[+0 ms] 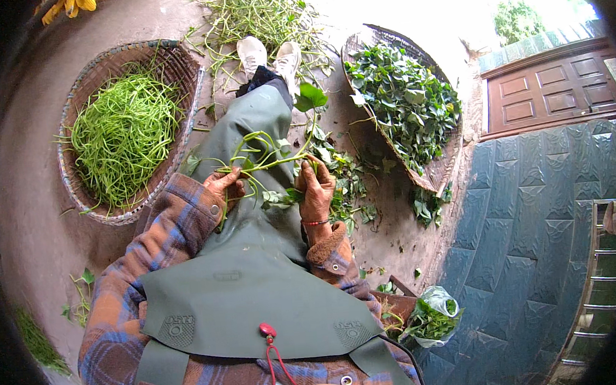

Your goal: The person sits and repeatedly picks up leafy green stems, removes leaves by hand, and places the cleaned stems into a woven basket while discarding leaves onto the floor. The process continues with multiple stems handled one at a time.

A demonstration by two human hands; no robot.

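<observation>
A leafy green vine (274,163) stretches between my two hands above the green apron (255,285) on my lap. My left hand (225,186) pinches its left part, where several thin curling stalks branch off. On the other end, my right hand (315,186) grips the stem between thumb and fingers, close to a broad green leaf (311,97) that stands up. Smaller leaves hang between the hands. To the left, a woven basket (68,170) holds a heap of thin green stalks (125,137). A woven tray (390,148) at the right carries piled dark green leaves (403,102).
Long vines (260,18) lie on the floor around my white shoes (252,55). Loose leaves (345,185) are scattered right of my legs. A plastic bag of greens (435,319) stands at the lower right, by the blue tiled wall (525,205). More greens (39,336) lie at the lower left.
</observation>
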